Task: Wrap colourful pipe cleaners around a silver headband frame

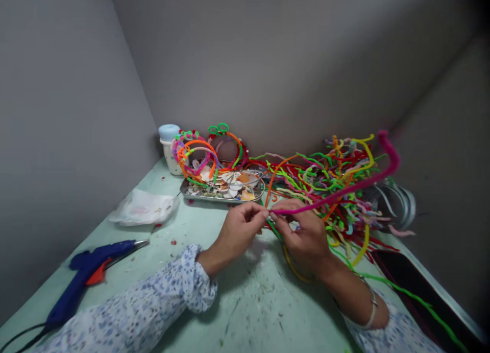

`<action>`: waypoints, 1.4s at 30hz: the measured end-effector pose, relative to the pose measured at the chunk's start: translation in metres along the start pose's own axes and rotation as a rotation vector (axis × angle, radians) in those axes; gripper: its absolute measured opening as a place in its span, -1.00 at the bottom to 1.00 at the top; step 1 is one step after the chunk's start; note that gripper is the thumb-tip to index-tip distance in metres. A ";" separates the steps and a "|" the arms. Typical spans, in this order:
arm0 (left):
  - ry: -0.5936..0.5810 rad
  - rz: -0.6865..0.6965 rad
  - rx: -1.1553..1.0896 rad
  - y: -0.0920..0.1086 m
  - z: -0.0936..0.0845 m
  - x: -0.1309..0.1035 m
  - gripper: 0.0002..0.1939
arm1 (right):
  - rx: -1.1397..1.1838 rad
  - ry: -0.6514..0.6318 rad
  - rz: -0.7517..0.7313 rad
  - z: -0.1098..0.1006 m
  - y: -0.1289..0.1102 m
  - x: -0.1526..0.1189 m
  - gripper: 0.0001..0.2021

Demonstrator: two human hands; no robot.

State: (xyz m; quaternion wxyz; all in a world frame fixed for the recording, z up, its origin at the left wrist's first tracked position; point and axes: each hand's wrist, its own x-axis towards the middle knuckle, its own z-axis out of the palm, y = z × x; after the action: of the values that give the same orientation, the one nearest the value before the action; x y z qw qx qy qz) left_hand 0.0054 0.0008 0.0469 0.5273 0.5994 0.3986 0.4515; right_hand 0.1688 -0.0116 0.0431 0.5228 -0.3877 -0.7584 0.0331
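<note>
A magenta pipe cleaner (pixel 344 189) runs from between my fingertips up to the right, its far end bent. My left hand (pixel 241 228) pinches at its near end, thumb and forefinger together. Beside it, almost touching, my right hand (pixel 304 235) closes its fingers round the same pipe cleaner. Green strands and a thin metal headband (pixel 265 187) show around the fingertips; how they join is hidden by my fingers.
A metal tray (pixel 209 198) of shells stands behind my hands, with wrapped headbands (pixel 199 154) on it. Tangled pipe cleaners (pixel 325 174) and a glass jar (pixel 401 205) lie right, near a dark phone-like slab (pixel 413 286). Left are a blue glue gun (pixel 80 281), plastic bag (pixel 145 207) and white bottle (pixel 172 156).
</note>
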 end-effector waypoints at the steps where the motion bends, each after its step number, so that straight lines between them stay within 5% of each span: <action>1: 0.002 0.001 0.005 -0.001 0.000 0.000 -0.78 | 0.006 -0.009 0.042 0.000 -0.001 0.000 -0.90; 20: 0.046 0.098 0.162 -0.006 0.001 -0.002 -0.84 | 0.034 -0.174 0.418 -0.003 -0.008 0.006 -0.85; 42: 0.026 0.088 0.212 -0.008 0.001 -0.003 -0.86 | 0.074 -0.195 0.501 0.001 -0.009 0.005 -0.84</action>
State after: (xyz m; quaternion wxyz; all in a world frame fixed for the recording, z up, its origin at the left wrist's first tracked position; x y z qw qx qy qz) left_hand 0.0054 -0.0009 0.0385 0.4356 0.6627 0.4242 0.4371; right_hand 0.1621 -0.0147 0.0507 0.4365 -0.5388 -0.6841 0.2262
